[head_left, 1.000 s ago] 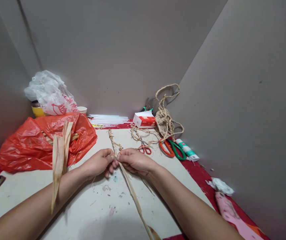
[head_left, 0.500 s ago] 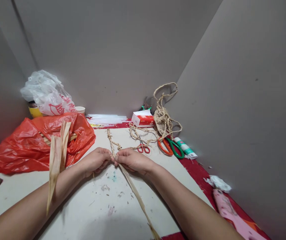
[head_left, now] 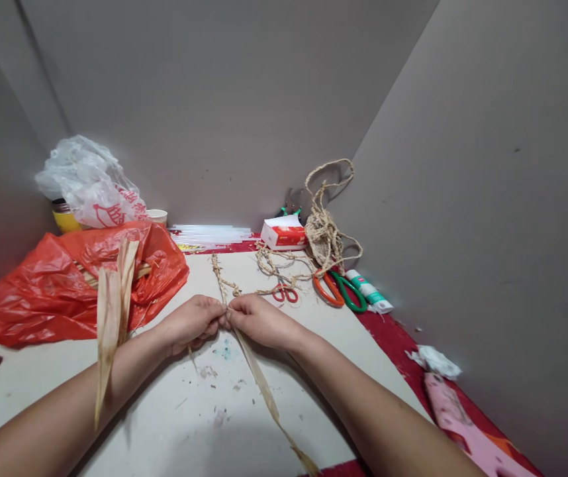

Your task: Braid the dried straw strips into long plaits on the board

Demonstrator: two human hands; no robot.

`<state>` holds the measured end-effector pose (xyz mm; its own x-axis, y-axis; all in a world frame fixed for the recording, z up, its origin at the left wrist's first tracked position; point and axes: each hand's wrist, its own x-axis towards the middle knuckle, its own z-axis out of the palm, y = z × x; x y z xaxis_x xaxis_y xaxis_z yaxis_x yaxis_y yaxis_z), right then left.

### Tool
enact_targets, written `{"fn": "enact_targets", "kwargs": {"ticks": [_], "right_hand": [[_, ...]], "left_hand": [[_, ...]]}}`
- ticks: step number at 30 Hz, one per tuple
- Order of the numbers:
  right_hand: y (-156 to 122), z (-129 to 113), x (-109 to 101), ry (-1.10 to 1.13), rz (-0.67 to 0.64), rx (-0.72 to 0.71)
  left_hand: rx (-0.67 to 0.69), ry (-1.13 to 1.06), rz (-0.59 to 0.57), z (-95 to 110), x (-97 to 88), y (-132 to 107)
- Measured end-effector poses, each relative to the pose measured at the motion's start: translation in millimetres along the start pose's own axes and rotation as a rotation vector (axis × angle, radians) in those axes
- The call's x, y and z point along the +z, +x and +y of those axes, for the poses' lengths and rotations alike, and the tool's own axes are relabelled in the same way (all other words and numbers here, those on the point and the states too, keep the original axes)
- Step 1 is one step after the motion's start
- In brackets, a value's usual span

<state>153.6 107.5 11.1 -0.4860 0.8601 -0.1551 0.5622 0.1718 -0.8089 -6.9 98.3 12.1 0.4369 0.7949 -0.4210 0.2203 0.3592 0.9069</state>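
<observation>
Left hand [head_left: 194, 323], right hand [head_left: 260, 321] equally near, both pinching braided cord [head_left: 218, 275]; long axis runs ahead, slightly leftward.

Dry Fibre Among Glossy Plastic

The leaf strip [head_left: 259, 377] I pinched looked dry, papery and matt; the braided cord [head_left: 217, 271] beyond it was rough and frayed. Beneath both, my white board [head_left: 189, 424] had a matt, smudged face. At its far left corner, the red bag [head_left: 26, 291] was thin, glossy, wrinkled plastic. Past the far edge lay smooth, translucent plastic tubes [head_left: 209, 234]. Near the far right corner I had coarse, hairy rope [head_left: 324, 238] and smooth, shiny scissor handles [head_left: 328, 291].
</observation>
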Motion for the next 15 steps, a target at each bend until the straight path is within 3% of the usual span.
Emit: {"fn": "enact_targets", "kwargs": {"ticks": [7, 15], "right_hand": [[-1.6, 2.0, 0.1, -0.128, 0.049, -0.012], [-14.4, -17.2, -7.7, -0.401, 0.079, -0.039]], "left_hand": [[-0.016, -0.023, 0.063, 1.5, 1.7, 0.0], [-0.009, 0.025, 0.18, 0.8, 4.1, 2.7]]}}
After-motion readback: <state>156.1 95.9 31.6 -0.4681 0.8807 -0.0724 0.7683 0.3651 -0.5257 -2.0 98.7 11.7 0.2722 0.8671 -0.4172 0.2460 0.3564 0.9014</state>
